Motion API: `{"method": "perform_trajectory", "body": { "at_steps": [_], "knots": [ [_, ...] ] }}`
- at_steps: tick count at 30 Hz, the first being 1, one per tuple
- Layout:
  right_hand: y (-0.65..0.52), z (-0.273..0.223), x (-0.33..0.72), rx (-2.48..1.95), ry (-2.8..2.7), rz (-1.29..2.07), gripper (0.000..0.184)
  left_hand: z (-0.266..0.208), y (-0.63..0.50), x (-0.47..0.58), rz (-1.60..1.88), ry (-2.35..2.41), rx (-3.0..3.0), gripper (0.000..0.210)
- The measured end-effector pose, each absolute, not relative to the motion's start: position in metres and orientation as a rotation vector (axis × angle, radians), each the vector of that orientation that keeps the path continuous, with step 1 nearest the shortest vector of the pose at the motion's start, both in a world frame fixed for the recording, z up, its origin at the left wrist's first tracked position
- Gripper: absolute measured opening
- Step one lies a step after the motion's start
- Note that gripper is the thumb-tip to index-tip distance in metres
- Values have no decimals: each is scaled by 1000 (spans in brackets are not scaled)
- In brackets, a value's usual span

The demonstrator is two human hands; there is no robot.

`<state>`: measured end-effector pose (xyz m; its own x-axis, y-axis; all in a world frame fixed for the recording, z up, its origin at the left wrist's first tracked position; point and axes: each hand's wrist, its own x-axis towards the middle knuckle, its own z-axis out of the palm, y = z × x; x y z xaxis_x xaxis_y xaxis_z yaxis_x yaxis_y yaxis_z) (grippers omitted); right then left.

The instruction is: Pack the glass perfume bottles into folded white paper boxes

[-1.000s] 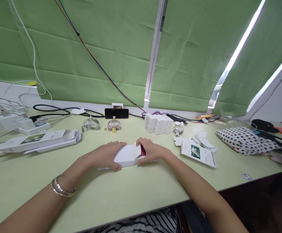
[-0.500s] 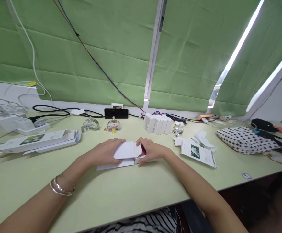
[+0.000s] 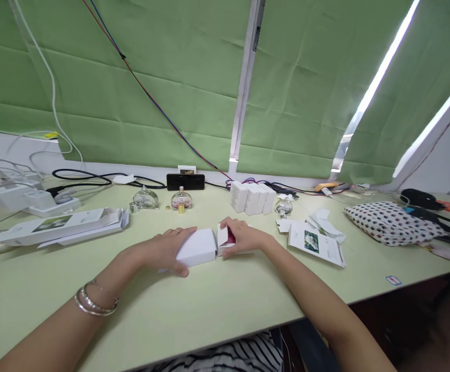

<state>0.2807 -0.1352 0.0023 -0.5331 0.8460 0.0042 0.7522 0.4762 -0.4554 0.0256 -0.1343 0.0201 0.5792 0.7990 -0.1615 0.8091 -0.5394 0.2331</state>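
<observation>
My left hand is wrapped over the left end of a plain white carton, its thumb along the near side. That carton lies on the table in front of me. End to end with it on the right is a small white box with an open flap and a dark red inside. My right hand is closed around this box, covering most of it. The two cartons sit very close; whether they touch I cannot tell.
Behind the hands stand perfume bottles, a black phone and a row of white boxes. Flattened printed cartons lie left and right. A patterned pouch rests farther right; a power strip with cables is at left.
The loose near flap of the left carton has come up, so it looks like a closed block. My left thumb has moved down to its near side. My right hand stays nearly in place.
</observation>
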Motion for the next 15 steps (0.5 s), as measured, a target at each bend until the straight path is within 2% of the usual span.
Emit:
{"method": "perform_trajectory", "body": {
  "at_steps": [8,15],
  "knots": [
    [-136,0,279,-1298,-2532,652,72,22,-136,25,-10,1256,2563,83],
    [-138,2,278,-1357,-2504,702,75,24,-139,28,24,1265,2537,88]
  ]
}}
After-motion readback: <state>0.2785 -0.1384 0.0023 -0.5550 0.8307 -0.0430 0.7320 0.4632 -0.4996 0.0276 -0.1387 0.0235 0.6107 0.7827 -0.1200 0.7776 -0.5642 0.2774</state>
